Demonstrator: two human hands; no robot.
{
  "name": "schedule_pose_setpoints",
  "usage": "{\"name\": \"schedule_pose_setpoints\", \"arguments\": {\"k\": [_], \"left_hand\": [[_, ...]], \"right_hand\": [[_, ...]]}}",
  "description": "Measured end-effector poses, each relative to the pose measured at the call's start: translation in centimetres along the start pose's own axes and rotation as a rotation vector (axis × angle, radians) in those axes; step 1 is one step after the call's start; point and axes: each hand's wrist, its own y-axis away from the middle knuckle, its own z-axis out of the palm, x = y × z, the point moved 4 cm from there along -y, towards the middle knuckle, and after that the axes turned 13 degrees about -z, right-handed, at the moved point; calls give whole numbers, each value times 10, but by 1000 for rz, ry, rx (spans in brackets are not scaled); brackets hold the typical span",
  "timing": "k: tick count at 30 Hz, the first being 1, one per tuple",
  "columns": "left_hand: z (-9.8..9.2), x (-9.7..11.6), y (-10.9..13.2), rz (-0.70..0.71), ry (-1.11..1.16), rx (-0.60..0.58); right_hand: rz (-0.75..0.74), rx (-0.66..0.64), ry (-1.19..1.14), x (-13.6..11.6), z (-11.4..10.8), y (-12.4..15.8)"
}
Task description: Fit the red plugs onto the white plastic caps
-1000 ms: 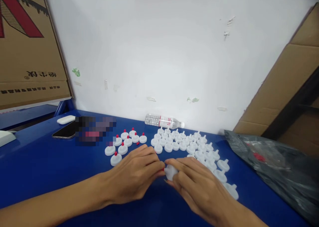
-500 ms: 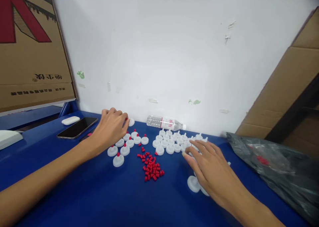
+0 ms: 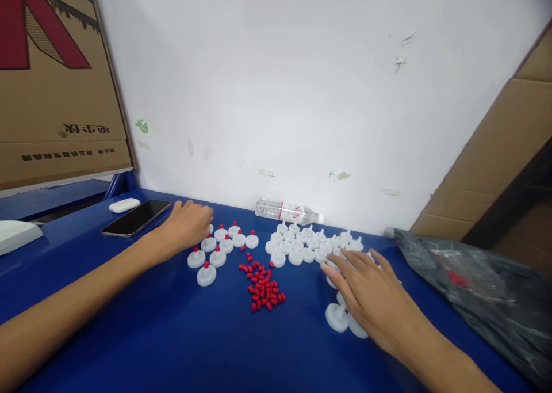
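My left hand (image 3: 190, 225) is at the back left of the blue table, its fingers curled round a white nozzle cap (image 3: 211, 229), of which only an edge shows. Beside it stand several white nozzle caps with red tips (image 3: 206, 274). My right hand (image 3: 366, 283) lies palm down with fingers spread, over and touching plain white nozzle caps (image 3: 337, 317), partly hiding them. Further back is a cluster of white caps with bare spouts (image 3: 295, 257). Small red tip covers (image 3: 263, 289) lie in a loose heap between my hands.
A clear plastic bottle (image 3: 288, 211) lies against the wall. At the left are a phone (image 3: 137, 218), a white oval case (image 3: 124, 205) and a cardboard box (image 3: 64, 105). A dark plastic bag (image 3: 474, 301) covers the right edge of the table (image 3: 241, 353).
My left hand has moved down and left, bringing the white nozzle cap closer to the red-tipped group. The right hand has stayed over the white caps, shifting slightly right.
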Motion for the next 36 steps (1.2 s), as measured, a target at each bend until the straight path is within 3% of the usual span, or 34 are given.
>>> {"name": "schedule_pose_setpoints", "arguments": {"k": [3,8,14,20,26,30,36], "left_hand": [[-11,11,3,61,66,67],[-27,42,24,281,192,103],[-21,65,48,496,314,31],[-7,68,48,504,277,21],[-1,69,48,507,268,-10],[4,69,47,486,267,-15],[-1,68,47,411,309,-5]], "right_hand": [[2,-11,-24,4,4,3],[-33,-19,-34,6,9,7],[-44,-50,-41,6,11,6],[-16,17,-127,3,-10,-4],[-83,160,-293,-17,-29,-11],[-112,211,-331,-27,-30,-10],[-91,173,-379,-27,-23,-8]]}}
